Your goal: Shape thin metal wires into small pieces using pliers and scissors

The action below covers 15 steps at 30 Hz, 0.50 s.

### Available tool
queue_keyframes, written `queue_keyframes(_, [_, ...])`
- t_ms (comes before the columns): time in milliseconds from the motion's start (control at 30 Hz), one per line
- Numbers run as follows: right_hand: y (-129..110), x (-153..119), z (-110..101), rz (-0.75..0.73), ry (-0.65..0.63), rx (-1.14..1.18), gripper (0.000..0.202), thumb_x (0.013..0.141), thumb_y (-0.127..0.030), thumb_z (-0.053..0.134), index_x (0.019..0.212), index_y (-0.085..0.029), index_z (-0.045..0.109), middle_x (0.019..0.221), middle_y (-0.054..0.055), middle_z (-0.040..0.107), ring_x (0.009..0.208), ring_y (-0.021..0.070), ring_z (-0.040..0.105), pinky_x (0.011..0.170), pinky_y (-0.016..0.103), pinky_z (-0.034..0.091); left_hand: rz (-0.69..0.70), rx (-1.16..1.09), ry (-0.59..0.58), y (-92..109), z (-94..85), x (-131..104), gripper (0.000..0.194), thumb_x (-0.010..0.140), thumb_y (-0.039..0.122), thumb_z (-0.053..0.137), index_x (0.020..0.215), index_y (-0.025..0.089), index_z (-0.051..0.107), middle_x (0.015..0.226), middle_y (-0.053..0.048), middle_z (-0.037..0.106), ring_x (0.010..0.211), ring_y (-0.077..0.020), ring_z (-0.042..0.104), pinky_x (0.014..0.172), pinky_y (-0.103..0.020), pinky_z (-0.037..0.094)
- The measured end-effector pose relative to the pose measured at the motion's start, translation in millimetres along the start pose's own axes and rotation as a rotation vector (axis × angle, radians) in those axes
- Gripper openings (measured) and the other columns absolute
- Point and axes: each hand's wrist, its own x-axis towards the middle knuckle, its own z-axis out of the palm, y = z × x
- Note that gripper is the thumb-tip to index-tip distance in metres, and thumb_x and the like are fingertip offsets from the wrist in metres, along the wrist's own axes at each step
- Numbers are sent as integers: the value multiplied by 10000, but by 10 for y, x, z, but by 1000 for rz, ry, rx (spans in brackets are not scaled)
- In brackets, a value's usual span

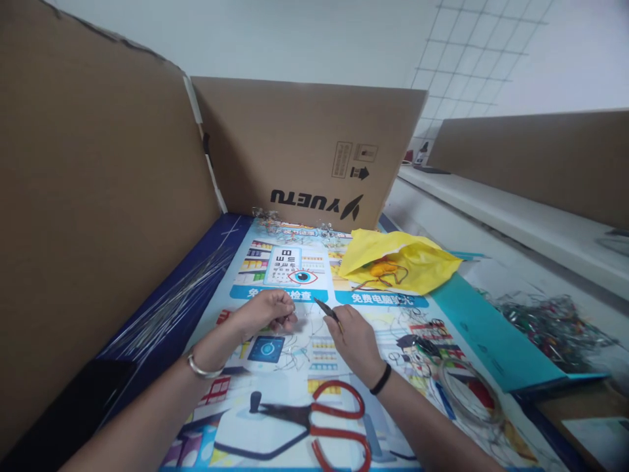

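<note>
Small, dark-nosed pliers [328, 309] are sitting in the right hand [358, 341], just above the middle of a printed eye-test poster [282, 262], their tips pointing forward and toward the left hand [270, 312]. The right hand is wrapping its fingers around the handles in a firm grip, with its back facing up; the forearm is slanting in from the lower right, and a black band [381, 379] is circling the wrist. The left hand is standing just beside the plier tips, apart from them, its wrist bending a little and its fingers bending inward; I cannot tell whether the fingertips are meeting or pinching a fine wire. A silver bangle [205, 368] is circling that wrist.

Loose thin wires [295, 357] are lying below the 2 hands. Nearer the camera, scissors with 2 red handle loops [339, 431] are lying with their blades toward the left. Beyond the right hand, a yellow pouch [432, 265] is lying open, showing an orange cord [383, 269]. A coil of wire [497, 396] is resting to the right, near a teal board [491, 334] and a tangled heap of wire [555, 328]. At left, a bundle of straight wires [171, 308] is stretching along the dark blue surface, and 2 brown cardboard panels [295, 144] are standing around the left and far sides.
</note>
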Motion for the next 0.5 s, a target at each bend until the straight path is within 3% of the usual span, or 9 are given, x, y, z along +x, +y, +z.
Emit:
queue_keyframes(233, [65,63,-20,-187,46,-118,296,905,-386,369,750,-182,515,725,45,525,723,168,469,643,265,348,2,118,-35,53,79,-37,273,705,406,595,690,158,484,545,39,560,401,-68,512,382,-167,323])
queue_keyframes(500, [6,65,-35,-258,17,-183,253,886,-361,426,737,-180,522,727,48,519,737,175,450,653,271,333,113,66,-80,-58,143,-30,229,774,391,513,715,174,470,560,50,512,326,-38,401,327,-165,257])
